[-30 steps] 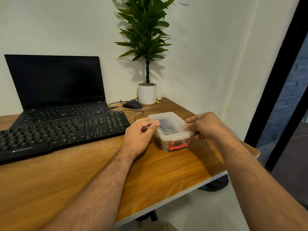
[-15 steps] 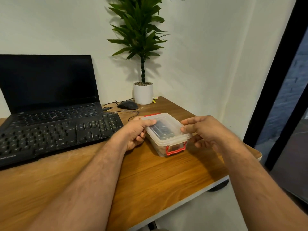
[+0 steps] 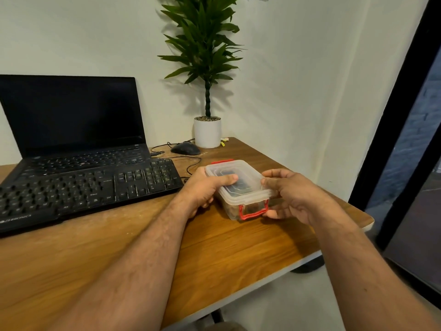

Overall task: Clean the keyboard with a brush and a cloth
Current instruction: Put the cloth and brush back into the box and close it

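Both hands grasped the clear lidded box [image 3: 238, 187] right of the keyboard [image 3: 88, 189]: left hand [image 3: 205, 189] at its left side, right hand [image 3: 290, 194] at the red latch [image 3: 253, 211].

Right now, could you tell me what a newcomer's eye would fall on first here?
Both hands gripping a clear lidded box with red clasps near the wooden desk's right edge: the left hand on its left side, the right hand on its right. Left of it lies a black keyboard before a dark laptop.
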The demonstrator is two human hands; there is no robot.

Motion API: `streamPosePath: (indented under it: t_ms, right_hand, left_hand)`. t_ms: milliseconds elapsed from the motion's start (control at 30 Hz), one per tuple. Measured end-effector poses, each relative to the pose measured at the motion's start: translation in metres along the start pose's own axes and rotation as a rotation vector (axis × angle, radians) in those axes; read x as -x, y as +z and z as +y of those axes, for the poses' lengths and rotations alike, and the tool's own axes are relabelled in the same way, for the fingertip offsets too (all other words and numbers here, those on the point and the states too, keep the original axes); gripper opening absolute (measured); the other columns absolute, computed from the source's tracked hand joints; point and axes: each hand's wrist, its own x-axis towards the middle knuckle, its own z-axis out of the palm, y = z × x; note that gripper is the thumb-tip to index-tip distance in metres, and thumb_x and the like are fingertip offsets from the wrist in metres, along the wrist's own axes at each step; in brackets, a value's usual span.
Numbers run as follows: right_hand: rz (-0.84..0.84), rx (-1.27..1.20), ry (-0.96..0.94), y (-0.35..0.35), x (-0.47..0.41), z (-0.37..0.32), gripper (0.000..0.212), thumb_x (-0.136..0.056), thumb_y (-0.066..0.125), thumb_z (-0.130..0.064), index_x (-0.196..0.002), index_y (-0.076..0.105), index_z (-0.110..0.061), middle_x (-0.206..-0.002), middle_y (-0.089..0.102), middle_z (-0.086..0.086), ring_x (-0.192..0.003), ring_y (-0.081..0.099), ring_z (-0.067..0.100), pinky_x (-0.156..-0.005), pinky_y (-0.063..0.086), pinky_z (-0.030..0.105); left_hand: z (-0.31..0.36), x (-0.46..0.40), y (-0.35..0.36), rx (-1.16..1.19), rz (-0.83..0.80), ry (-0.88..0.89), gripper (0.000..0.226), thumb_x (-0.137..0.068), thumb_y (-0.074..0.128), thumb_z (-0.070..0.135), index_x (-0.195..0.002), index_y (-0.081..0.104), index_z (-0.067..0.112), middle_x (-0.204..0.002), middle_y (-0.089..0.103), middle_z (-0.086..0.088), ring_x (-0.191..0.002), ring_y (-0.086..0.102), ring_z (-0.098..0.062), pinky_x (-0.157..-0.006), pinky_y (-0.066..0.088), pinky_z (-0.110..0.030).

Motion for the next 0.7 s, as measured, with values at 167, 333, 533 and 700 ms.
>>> streamPosePath:
  t_ms: [167, 333, 533, 700]
  right_hand:
    - [0.045, 0.044, -0.121, 0.003, 0.008, -0.002, 0.026, -0.088, 0.075, -0.011, -0.110, 0.063, -0.014, -0.107, 0.068, 0.010, -0.078, 0.075, 0.022, -0.058, 0.061, 0.034]
    - [-0.146, 0.322, -0.202, -0.005, 0.018, -0.001, 0.047, -0.070, 0.084, 0.005, -0.106, 0.075, -0.022, -0.111, 0.071, 0.001, -0.103, 0.067, 0.017, -0.091, 0.058, 0.036]
    - [-0.042, 0.437, -0.294, -0.006, 0.011, 0.001, 0.023, -0.075, 0.086, -0.012, -0.089, 0.082, -0.029, -0.104, 0.073, -0.007, -0.104, 0.063, 0.011, -0.093, 0.056, 0.037]
    - [-0.083, 0.421, -0.283, -0.007, 0.008, -0.006, 0.011, -0.077, 0.083, -0.010, -0.082, 0.083, -0.020, -0.086, 0.078, -0.004, -0.091, 0.072, 0.016, -0.084, 0.062, 0.035]
  left_hand:
    - [0.002, -0.001, 0.000, -0.006, 0.013, -0.035, 0.024, -0.082, 0.076, 0.042, -0.100, 0.065, 0.031, -0.079, 0.071, -0.002, -0.044, 0.041, -0.007, -0.039, 0.031, -0.021]
    - [0.001, -0.003, -0.001, 0.034, -0.018, -0.035, 0.022, -0.084, 0.075, 0.037, -0.102, 0.066, 0.028, -0.084, 0.071, -0.008, -0.044, 0.043, -0.007, -0.035, 0.033, -0.018]
    - [-0.001, -0.006, -0.001, 0.049, -0.030, -0.065, 0.026, -0.083, 0.076, 0.037, -0.105, 0.064, 0.030, -0.084, 0.073, -0.007, -0.047, 0.048, -0.008, -0.037, 0.037, -0.019]
    - [0.000, -0.006, 0.000, 0.050, -0.039, -0.058, 0.027, -0.084, 0.076, 0.035, -0.107, 0.063, 0.029, -0.080, 0.073, -0.005, -0.047, 0.048, -0.008, -0.036, 0.038, -0.018]
